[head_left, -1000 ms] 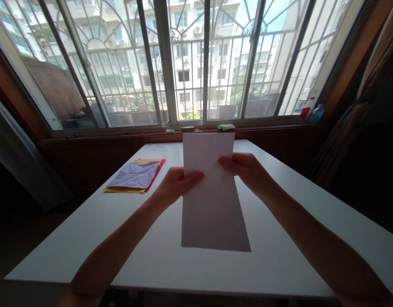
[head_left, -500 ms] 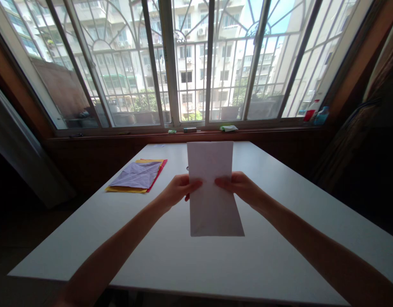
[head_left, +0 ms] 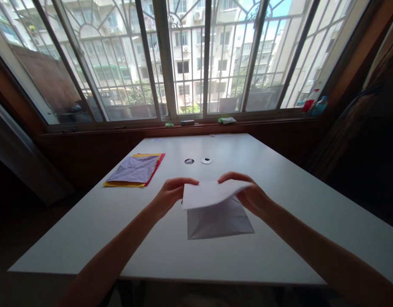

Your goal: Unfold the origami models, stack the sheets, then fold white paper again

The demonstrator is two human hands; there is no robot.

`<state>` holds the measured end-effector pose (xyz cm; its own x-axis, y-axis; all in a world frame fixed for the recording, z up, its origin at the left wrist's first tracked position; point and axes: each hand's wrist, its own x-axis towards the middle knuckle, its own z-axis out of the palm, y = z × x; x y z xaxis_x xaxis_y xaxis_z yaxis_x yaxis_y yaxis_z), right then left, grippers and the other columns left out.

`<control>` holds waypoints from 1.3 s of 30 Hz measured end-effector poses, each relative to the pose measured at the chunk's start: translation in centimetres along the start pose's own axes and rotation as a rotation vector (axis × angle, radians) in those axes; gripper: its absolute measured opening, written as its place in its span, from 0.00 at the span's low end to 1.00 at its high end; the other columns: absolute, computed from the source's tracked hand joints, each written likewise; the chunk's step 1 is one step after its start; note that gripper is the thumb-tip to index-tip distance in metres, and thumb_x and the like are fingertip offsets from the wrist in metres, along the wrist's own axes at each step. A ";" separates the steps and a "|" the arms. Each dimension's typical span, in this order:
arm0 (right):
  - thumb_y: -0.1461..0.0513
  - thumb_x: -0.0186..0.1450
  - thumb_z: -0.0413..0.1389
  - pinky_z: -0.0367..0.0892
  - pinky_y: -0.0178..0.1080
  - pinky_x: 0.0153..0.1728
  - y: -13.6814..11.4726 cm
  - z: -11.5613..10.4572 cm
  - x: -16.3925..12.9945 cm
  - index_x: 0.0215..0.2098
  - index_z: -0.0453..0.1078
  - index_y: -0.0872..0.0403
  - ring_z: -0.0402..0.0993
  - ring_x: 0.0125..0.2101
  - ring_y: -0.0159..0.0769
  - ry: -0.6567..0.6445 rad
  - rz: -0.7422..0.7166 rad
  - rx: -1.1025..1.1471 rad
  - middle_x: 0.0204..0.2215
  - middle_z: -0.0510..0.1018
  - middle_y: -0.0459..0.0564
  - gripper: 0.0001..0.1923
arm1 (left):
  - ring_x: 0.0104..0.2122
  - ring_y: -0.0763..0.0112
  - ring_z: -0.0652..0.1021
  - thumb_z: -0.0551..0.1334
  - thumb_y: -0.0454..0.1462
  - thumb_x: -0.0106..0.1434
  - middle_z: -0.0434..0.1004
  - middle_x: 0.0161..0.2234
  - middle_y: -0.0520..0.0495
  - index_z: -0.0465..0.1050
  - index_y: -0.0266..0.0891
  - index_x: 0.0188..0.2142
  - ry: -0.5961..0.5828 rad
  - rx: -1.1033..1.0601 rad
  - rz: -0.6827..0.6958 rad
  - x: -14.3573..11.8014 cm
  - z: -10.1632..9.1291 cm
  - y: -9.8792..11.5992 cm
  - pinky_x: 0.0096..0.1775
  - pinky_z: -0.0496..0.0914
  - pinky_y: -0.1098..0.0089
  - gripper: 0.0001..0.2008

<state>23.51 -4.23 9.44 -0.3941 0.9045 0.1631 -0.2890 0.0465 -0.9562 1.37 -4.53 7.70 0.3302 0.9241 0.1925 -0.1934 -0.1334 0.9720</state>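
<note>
A sheet of white paper (head_left: pixel 215 194) is bent over toward me above the middle of the table, its top part hanging forward over the lower part, which shows faint crease lines. At its left edge, my left hand (head_left: pixel 173 192) is closed on the paper, fingers along the bend. My right hand (head_left: pixel 247 192) grips the right side, with the fingertips at the top of the bend and the rest partly behind the paper. Beyond the hands, two small round discs (head_left: pixel 206 161) lie flat on the table.
The white table (head_left: pixel 151 260) stretches to the window sill. At its left lies a stack of creased purple, yellow and red paper (head_left: pixel 134 169). On the sill are a green-and-white packet (head_left: pixel 226 120), a small box (head_left: pixel 187 123) and bottles (head_left: pixel 320 105) at the right.
The paper stood upright and flat between both hands; now its upper half is folded down toward me. The round discs behind it have come into view, and the camera has tilted slightly down.
</note>
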 end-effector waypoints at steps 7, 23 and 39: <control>0.61 0.51 0.57 0.58 0.31 0.20 0.7 -0.8 -0.7 0.22 0.70 0.55 0.62 0.19 0.27 -0.091 0.010 0.066 0.19 0.69 0.44 0.05 | 0.21 0.77 0.67 0.66 0.40 0.48 0.69 0.22 0.49 0.77 0.36 0.26 -0.085 -0.109 -0.001 -0.4 0.2 -0.8 0.22 0.62 0.76 0.09; 0.61 0.50 0.62 0.61 0.31 0.22 1.5 -0.5 -0.4 0.26 0.63 0.54 0.65 0.25 0.28 -0.093 -0.060 -0.280 0.23 0.68 0.43 0.11 | 0.28 0.72 0.69 0.53 0.37 0.55 0.70 0.24 0.48 0.70 0.35 0.20 -0.026 0.196 0.099 -0.2 0.0 -1.7 0.32 0.64 0.72 0.13; 0.55 0.52 0.60 0.67 0.39 0.29 2.4 -0.7 -0.2 0.31 0.68 0.56 0.69 0.30 0.36 0.127 -0.177 -0.493 0.27 0.73 0.47 0.14 | 0.31 0.72 0.72 0.66 0.40 0.50 0.72 0.28 0.52 0.67 0.37 0.30 0.212 0.051 0.089 -0.5 1.3 -2.7 0.32 0.66 0.74 0.12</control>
<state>23.51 -4.03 6.94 -0.2587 0.9078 0.3302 0.1142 0.3682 -0.9227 2.90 -5.11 5.15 0.1110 0.9618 0.2504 -0.1643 -0.2308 0.9590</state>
